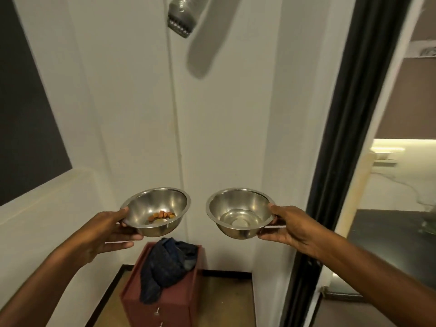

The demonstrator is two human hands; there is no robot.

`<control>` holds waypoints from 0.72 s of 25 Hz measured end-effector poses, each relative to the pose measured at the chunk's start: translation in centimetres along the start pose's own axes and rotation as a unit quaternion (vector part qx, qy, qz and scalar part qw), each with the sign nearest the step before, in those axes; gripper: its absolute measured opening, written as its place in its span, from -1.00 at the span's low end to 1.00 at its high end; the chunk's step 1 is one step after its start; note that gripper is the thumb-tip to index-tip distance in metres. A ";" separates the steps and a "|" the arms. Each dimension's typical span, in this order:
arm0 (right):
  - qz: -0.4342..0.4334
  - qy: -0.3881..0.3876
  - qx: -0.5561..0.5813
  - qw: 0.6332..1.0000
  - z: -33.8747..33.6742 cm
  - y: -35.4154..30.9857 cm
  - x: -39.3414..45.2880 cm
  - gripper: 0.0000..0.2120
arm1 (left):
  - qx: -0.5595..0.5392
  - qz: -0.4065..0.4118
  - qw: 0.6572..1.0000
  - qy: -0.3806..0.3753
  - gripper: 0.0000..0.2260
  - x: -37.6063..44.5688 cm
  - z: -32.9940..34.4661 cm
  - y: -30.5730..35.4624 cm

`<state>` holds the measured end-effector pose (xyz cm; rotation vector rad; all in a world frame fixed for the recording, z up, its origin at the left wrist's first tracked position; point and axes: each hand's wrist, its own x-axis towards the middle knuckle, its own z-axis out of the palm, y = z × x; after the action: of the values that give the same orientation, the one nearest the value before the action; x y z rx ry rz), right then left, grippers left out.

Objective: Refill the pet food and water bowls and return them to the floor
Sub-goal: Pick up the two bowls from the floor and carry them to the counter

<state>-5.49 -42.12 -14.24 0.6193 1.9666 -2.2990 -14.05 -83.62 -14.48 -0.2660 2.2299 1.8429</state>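
In front of a white wall corner, two steel bowls are held up in the air side by side, close together but not touching. The left hand grips the food bowl at its left rim, thumb over the edge and fingers curled beneath its base. This bowl tilts slightly toward the camera, and a few orange-brown kibble pieces lie at its bottom. The right hand clasps the water bowl at its right rim in the same way, thumb on top and fingers under. A shallow pool of water sits in its bottom. Below and between the bowls, on the floor, stands a dark red drawer cabinet with a dark blue cloth heaped on top. Right of the wall runs a black door frame.
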 end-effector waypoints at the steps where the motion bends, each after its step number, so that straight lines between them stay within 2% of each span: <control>1: -0.003 0.010 0.011 1.000 -2.1 0.1 -0.8 -0.76 | 0.008 0.006 1.000 -0.017 -0.59 0.1 1.7 0.6; 6: -0.004 0.063 0.077 0.995 -12.6 0.7 -4.4 -0.74 | 0.039 0.025 0.996 -0.082 -0.58 -0.2 10.8 3.1; 10: -0.004 0.094 0.088 0.992 -20.3 1.4 -6.7 -0.70 | 0.063 0.032 0.990 -0.123 -0.58 -2.0 18.4 4.1; 15: 0.003 0.103 0.089 0.991 -31.3 1.8 -8.4 -0.51 | 0.088 0.042 0.983 -0.153 -0.56 -5.4 28.8 4.2; 18: 0.002 0.104 0.089 0.991 -37.4 1.9 -8.5 -0.59 | 0.086 0.043 0.984 -0.149 -0.57 -7.9 34.1 3.7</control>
<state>12.79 -8.45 -17.28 0.9102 1.8468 -2.5186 -5.33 -49.50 -14.82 0.1316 2.1980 1.5936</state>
